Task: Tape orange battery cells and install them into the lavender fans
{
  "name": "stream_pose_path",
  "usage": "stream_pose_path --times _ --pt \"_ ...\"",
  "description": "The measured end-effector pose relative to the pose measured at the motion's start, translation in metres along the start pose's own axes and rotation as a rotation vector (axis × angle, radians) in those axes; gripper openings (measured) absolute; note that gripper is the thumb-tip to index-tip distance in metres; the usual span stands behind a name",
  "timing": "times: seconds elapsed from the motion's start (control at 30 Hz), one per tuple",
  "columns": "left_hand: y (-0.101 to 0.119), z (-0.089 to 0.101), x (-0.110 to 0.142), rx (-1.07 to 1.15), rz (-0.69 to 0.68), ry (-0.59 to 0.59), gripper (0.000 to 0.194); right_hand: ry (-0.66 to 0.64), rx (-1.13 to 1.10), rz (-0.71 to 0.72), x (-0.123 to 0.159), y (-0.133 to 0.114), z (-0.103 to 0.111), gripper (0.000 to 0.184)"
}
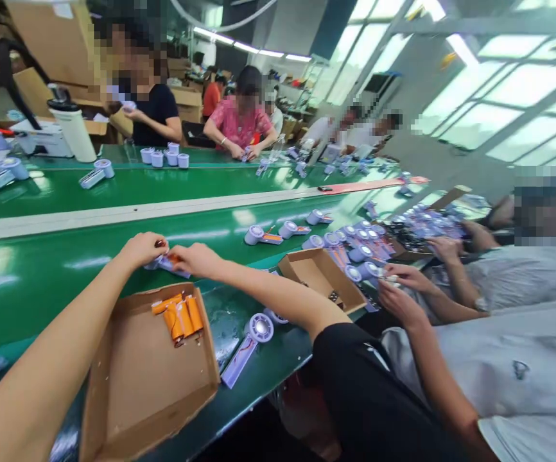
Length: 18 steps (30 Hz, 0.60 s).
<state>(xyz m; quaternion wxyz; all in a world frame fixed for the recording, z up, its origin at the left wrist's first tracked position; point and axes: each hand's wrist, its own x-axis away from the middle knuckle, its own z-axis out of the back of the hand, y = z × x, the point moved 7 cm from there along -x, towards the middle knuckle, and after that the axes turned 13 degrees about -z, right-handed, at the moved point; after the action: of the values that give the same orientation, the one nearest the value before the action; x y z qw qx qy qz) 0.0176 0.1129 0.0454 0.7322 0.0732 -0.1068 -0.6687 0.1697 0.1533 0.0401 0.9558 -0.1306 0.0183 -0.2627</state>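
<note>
Just beyond the cardboard tray, both hands are at a lilac handheld fan (pixel 166 262) on the green belt's near side. My left hand (pixel 142 249) is closed on its head end, which the fingers mostly cover. At the handle, my right hand (pixel 198 260) pinches something orange, apparently a battery like those in the tray; its wires cannot be made out. Several orange batteries (pixel 182 319) lie together in the cardboard tray (pixel 128 398) below my hands. Another lilac fan (pixel 261 328), its handle open with wires showing, rests right of this tray.
A second cardboard box (pixel 314 266) with small dark parts stands beneath my right forearm. Several fans (pixel 255 235) lie on the green belt (pixel 201 224). Close on the right, a co-worker's hands (pixel 403 289) work on small parts. Other people sit across the belt.
</note>
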Motion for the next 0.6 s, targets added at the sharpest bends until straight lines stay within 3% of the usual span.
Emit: stream_pose_path --times 0.17,0.33,0.43,0.6 --pt "-0.017 -0.013 -0.015 0.041 0.018 0.033 0.039 -0.067 0.124 -0.026 -0.006 0.001 -0.006 0.046" --pt "-0.024 -0.022 -0.024 0.078 0.036 0.041 0.041 -0.182 0.226 0.087 -0.014 -0.009 -0.007 0.040" --pt "-0.013 -0.018 -0.020 0.057 0.037 0.056 0.038 -0.201 0.296 0.104 -0.014 -0.017 -0.003 0.036" --pt "0.016 -0.001 -0.002 0.008 0.035 0.107 0.041 -0.118 0.312 0.057 -0.001 -0.025 0.016 0.037"
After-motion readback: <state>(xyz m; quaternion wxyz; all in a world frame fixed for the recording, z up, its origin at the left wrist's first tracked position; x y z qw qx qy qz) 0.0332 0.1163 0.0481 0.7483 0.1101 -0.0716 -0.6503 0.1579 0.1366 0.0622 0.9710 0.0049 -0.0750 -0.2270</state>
